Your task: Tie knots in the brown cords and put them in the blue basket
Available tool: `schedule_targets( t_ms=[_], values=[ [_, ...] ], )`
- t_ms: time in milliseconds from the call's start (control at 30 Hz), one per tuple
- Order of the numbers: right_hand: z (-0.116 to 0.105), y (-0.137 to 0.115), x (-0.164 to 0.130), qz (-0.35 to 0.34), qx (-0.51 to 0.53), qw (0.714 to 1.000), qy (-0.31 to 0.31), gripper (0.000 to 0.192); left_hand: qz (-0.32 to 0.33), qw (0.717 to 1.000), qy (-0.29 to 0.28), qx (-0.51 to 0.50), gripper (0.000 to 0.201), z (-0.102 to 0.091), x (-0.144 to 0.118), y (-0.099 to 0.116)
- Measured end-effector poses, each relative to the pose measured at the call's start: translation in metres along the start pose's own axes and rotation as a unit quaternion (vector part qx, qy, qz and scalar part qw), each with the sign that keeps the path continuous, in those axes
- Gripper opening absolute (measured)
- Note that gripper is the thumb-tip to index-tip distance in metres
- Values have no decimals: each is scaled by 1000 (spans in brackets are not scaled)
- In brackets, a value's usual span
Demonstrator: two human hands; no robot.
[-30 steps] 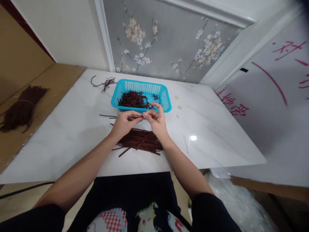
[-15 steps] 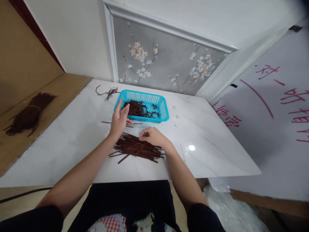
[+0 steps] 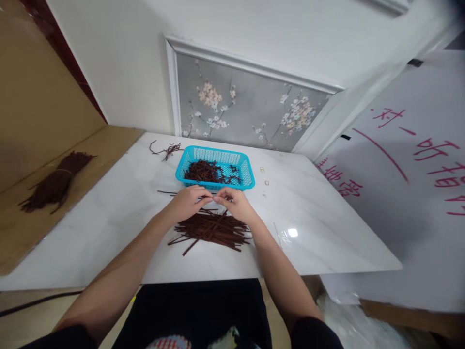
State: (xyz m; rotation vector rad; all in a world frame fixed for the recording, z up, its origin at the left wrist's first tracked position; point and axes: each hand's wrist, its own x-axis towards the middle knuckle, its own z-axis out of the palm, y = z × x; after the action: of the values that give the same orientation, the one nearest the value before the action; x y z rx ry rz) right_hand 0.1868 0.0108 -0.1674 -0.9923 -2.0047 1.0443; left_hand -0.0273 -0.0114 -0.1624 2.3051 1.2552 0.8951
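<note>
Both forearms reach up from the bottom edge to mid-frame. The left hand (image 3: pixel 189 203) and right hand (image 3: pixel 234 203) meet fingertip to fingertip, pinched on a strip (image 3: pixel 214 198) between them, above the pile (image 3: pixel 212 230) and below the basket (image 3: pixel 215 167). The strip is mostly hidden. White marble table (image 3: pixel 327 228); floral panel (image 3: pixel 247 114) at upper centre.

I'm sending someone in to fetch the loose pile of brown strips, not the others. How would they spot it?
On the white marble table, look in front of the blue basket, just under both hands. The pile of brown strips lies flat and fanned out on the bare tabletop, unlike the tangled ones inside the basket or the tied bundle off to the left.
</note>
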Motion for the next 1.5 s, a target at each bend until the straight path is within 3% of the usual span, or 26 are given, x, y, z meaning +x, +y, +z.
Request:
schedule_targets(
  t_ms=[133,233,333,433,500,567,633,733,833,900,1033,1167,1333,1500],
  values=[
    [2,4,0,15,-20,1000,-15,23,-51,998,-2,36,28,-6,-2,-1],
    [0,4,0,13,-34,999,-32,24,-95,995,-36,13,34,-15,-3,-6],
    [-3,2,0,8,-42,999,-34,25,-118,982,-102,-101,45,-23,-4,-11],
    [-5,0,1,23,-13,1000,-17,27,-150,945,-138,-256,41,-26,-4,-11],
    [-4,-3,2,42,34,999,-8,31,-164,919,-89,-347,34,-24,-3,-7],
    [-3,-5,2,66,119,991,-5,33,-171,889,-5,-425,28,-20,-1,0],
    [0,-8,2,94,251,963,-4,34,-179,847,55,-497,26,-13,0,8],
    [8,-12,1,129,443,887,5,30,-190,793,95,-572,26,-3,1,20],
    [16,-14,0,130,551,824,26,25,-197,765,143,-596,27,6,1,28],
    [20,-15,0,116,589,799,24,23,-194,755,173,-602,27,12,1,33],
    [24,-17,-2,92,616,782,6,22,-187,757,208,-591,28,19,1,39],
    [27,-20,-2,83,625,776,24,23,-165,778,229,-561,23,22,-1,43],
    [33,-22,-1,63,586,805,69,23,-96,831,234,-496,20,28,-8,52],
    [35,-24,-3,34,558,822,104,24,-55,846,248,-469,20,36,-14,64]
  ],
)
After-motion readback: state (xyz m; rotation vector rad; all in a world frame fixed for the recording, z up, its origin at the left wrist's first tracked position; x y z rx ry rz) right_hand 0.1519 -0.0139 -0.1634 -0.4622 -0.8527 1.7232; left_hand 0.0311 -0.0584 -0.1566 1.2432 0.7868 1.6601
